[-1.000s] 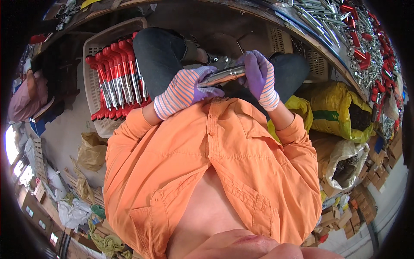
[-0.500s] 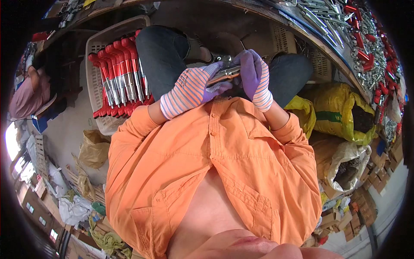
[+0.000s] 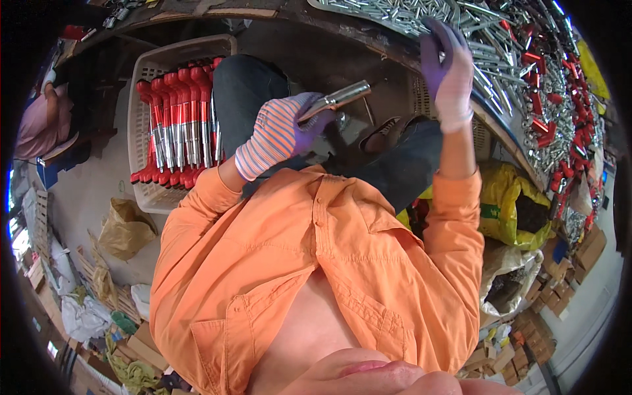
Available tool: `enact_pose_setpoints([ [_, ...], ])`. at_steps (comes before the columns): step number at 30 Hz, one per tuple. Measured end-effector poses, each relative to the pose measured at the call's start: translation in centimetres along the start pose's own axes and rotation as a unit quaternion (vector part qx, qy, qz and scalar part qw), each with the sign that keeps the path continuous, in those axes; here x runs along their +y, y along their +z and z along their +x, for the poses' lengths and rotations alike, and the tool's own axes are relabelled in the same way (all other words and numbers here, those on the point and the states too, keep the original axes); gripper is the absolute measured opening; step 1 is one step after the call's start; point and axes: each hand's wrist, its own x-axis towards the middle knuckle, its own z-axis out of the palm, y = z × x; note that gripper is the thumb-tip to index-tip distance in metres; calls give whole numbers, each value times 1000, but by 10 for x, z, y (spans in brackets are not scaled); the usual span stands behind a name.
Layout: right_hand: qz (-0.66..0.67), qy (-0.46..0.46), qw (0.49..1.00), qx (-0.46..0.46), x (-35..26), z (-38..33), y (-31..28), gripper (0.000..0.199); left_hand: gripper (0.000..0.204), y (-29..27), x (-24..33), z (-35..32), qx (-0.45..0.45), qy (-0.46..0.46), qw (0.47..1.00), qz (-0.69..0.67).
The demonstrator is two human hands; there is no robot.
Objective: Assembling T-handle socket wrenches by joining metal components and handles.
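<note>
My left hand (image 3: 280, 130), in a striped glove with purple palm and fingers, is closed around a shiny metal tube (image 3: 347, 95) above my lap. The tube's free end points up and to the right. My right hand (image 3: 449, 82), gloved the same way, is stretched out at the edge of the workbench (image 3: 500, 125). Its fingers and thumb are apart, and I see nothing held in them. Nearest to its fingertips is a heap of small silver metal pins (image 3: 408, 16).
Left of my legs stands a pale plastic crate (image 3: 136, 118) of red-handled metal tools (image 3: 191, 118). Red and silver parts (image 3: 540, 125) cover the bench on the right. Yellow sacks (image 3: 510, 204) and a white sack (image 3: 510, 283) stand below. Another person (image 3: 49, 122) sits far left.
My right hand has left the metal tube and moved up and right to the bench edge. My left hand keeps the tube, which now shows more fully.
</note>
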Motion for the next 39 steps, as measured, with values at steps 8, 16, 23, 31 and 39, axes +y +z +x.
enact_pose_setpoints([
  [8, -140, -31, 911, -386, 81, 73, 34, 35, 28, -8, -13, 25, 36, -52, 996, -60],
  [16, -64, 76, 978, -184, 103, 48, 25, 23, 30, 2, -19, 46, 47, -53, 992, -107],
  [23, 391, 351, 844, -111, -60, -7, 2, 13, 28, 3, -17, 34, 11, -81, 992, -98],
  [31, 284, 339, 897, -1, -90, -51, 22, 8, 28, 9, 4, 26, 40, -11, 999, -26],
  [39, -11, 48, 997, 53, -86, -69, 26, 15, 31, 32, 8, 19, 115, 45, 990, 70],
])
